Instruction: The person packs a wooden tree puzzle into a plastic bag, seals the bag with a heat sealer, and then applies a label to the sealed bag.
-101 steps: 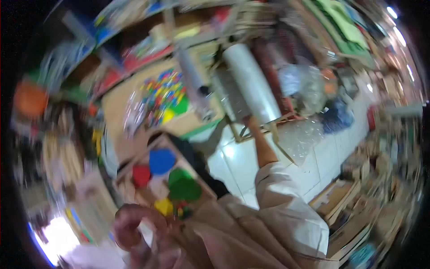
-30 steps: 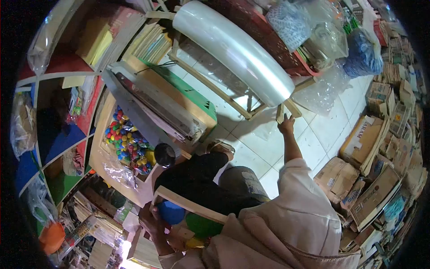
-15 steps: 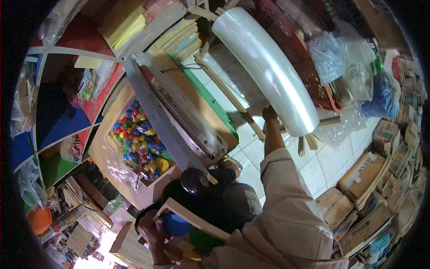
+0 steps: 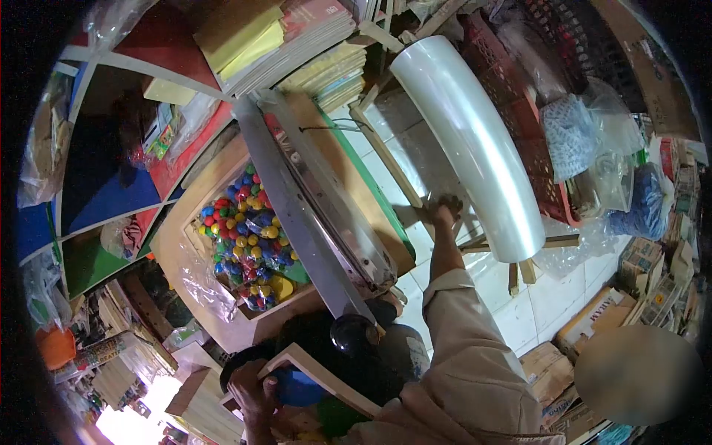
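My left hand (image 4: 252,389) is at the lower left, its fingers curled around the edge of a pale wooden frame (image 4: 326,377) with blue and green panels. My right hand (image 4: 446,211) reaches out at the end of a beige sleeve, beside a large shiny roll of clear plastic film (image 4: 475,152). Its fingers look spread, dark against the white floor, with nothing plainly held. The roll rests on a wooden stand (image 4: 389,159). Left of it stands a long machine with a grey metal bar (image 4: 304,204) ending in a black round knob (image 4: 354,334).
Bagged colourful balls (image 4: 248,237) lie in a wooden tray (image 4: 174,248) on the left. Painted shelves (image 4: 111,178) stand beyond it. A red plastic crate (image 4: 519,126) sits behind the roll. Cardboard boxes (image 4: 593,322) line the right. White tiles (image 4: 497,311) cover the floor.
The view has shifted, so most things sit lower and further right. My right hand has come away from the roll's edge, and its fingers show more. My left hand stays on the wooden frame.
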`<state>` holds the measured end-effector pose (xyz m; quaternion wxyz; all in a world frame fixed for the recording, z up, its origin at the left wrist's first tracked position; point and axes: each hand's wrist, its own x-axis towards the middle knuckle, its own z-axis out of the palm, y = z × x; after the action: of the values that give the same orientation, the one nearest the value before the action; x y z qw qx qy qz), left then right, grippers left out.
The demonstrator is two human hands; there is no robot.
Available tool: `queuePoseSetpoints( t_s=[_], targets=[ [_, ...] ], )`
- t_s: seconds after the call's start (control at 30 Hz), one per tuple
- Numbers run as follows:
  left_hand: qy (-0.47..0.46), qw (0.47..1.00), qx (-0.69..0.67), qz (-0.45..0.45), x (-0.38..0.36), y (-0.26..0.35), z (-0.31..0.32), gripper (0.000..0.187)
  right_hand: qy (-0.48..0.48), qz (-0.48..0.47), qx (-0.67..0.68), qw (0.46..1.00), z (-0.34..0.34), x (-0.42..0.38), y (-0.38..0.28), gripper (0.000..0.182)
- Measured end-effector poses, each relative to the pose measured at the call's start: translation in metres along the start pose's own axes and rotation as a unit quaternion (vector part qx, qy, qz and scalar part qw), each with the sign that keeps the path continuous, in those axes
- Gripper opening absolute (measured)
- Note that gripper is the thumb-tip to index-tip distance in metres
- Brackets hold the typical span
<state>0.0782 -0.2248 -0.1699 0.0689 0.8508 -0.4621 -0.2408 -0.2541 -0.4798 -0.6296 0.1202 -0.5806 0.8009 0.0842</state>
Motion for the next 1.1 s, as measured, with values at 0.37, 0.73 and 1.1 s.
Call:
queuePoseSetpoints(
  t_s=[0.37,0.73,1.1],
  targets=[
    [-0.007,1.000,0.022,0.008,-0.021,-0.010,-0.005,0.060,-0.078,-0.079,0.487,0.867,-0.169,-0.136,0.003,0.030],
    [-0.041,0.996,-0.047,0.061,-0.060,-0.020,-0.003,0.040,0.005,-0.484,0.251,0.838,-0.273,-0.280,-0.022,0.042],
    [-0.042,0.993,-0.007,0.110,-0.088,-0.033,-0.011,0.045,-0.038,-0.550,0.249,0.796,-0.340,-0.353,-0.084,0.018]
  ],
)
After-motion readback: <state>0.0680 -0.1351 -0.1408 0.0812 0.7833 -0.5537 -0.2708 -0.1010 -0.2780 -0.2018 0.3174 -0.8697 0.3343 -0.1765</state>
